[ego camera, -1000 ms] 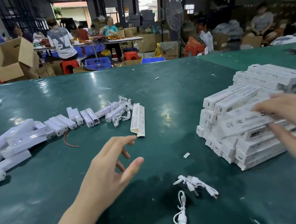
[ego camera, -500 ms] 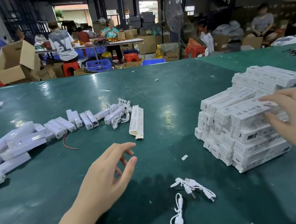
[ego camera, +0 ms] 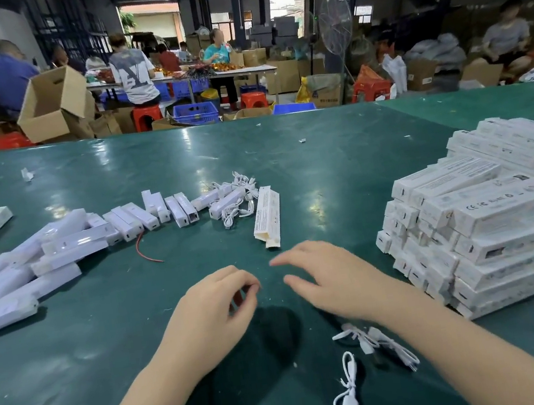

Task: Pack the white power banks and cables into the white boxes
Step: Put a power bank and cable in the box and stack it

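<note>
1. Left hand (ego camera: 213,317) hovers over the green table (ego camera: 323,173) near its front edge, fingers loosely curled, thumb and fingertips close together, holding nothing visible.
2. Right hand (ego camera: 332,279) just beside it, fingers relaxed and slightly spread, a bit blurred, holding nothing.
3. Single white box (ego camera: 267,216) lies at table centre, just beyond both hands, near end open.
4. Row of white power banks (ego camera: 156,213) runs left of that box, toward the left edge.
5. Tangle of white cables (ego camera: 237,199) sits between power banks and the box.
6. Two loose cables (ego camera: 348,394) near the front edge, under the right forearm.
7. Stack of packed boxes (ego camera: 491,231) at the right edge.
8. Long white boxes (ego camera: 26,269) piled at the left edge.
9. Red wire (ego camera: 144,251) beside the power banks.
</note>
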A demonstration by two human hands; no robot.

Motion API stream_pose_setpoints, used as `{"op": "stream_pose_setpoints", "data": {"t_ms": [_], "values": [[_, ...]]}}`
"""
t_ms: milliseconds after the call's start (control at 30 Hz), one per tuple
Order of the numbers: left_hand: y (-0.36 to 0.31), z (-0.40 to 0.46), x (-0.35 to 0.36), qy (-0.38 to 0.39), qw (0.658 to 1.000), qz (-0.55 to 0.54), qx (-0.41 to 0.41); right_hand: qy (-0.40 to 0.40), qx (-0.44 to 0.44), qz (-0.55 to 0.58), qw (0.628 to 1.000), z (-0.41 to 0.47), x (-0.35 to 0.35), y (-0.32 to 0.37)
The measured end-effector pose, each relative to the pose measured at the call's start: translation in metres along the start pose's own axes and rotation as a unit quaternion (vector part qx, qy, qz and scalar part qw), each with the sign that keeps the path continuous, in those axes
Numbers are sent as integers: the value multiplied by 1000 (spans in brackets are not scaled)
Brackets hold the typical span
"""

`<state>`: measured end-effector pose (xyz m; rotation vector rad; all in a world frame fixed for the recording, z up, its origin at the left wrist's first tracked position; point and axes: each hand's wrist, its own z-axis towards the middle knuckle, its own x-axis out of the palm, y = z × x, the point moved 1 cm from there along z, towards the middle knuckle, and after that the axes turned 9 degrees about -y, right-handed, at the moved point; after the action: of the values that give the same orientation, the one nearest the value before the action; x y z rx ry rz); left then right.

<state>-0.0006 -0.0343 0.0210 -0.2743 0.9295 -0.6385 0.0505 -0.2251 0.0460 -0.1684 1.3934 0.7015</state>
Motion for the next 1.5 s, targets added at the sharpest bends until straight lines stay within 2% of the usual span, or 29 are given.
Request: {"op": "stream_pose_setpoints", "data": {"t_ms": [100, 200, 300, 433, 533, 600, 667, 700, 767, 833, 900, 1067, 1200, 1300, 1367, 1433, 1500], "values": [[3, 0, -1, 15, 1000, 6, -9, 15, 42, -68, 997, 54, 23, -1], [6, 0, -3, 18, 1000, 11, -22, 20, 91, -77, 993, 94, 38, -5], [10, 0, -6, 9, 999, 16, -27, 13, 101, -103, 989, 114, 49, -7], [12, 2, -9, -23, 998, 44, -41, -118, 170, -104, 973, 116, 42, -5], [14, 5, -8, -54, 990, -24, -130, -225, 218, 28, 949, 101, 19, -3], [15, 7, -7, -68, 956, -162, -234, -280, 212, 152, 924, 84, 6, 3], [15, 12, -7, -75, 884, -320, -332, -287, 199, 293, 890, 65, -2, 19], [15, 14, -5, -79, 840, -395, -363, -256, 198, 385, 865, 54, -3, 28], [13, 20, -8, -101, 765, -517, -371, -121, 203, 552, 800, 33, 1, 45], [10, 21, -13, -121, 716, -589, -354, 5, 191, 612, 767, 17, 7, 56], [9, 21, -18, -142, 706, -603, -343, 47, 166, 619, 767, 8, 12, 60], [10, 20, -18, -198, 694, -571, -391, 1, 121, 586, 801, 1, 20, 63], [9, 20, -16, -192, 675, -575, -420, -111, 85, 520, 842, -3, 25, 64], [8, 19, -10, -157, 644, -591, -459, -240, 26, 369, 897, -5, 25, 60], [9, 16, -8, -140, 627, -593, -485, -303, -42, 258, 917, -5, 23, 61], [10, 14, -8, -133, 612, -596, -503, -327, -111, 177, 922, -5, 25, 63], [10, 15, -10, -132, 608, -594, -510, -318, -140, 183, 920, -6, 26, 65]]}}
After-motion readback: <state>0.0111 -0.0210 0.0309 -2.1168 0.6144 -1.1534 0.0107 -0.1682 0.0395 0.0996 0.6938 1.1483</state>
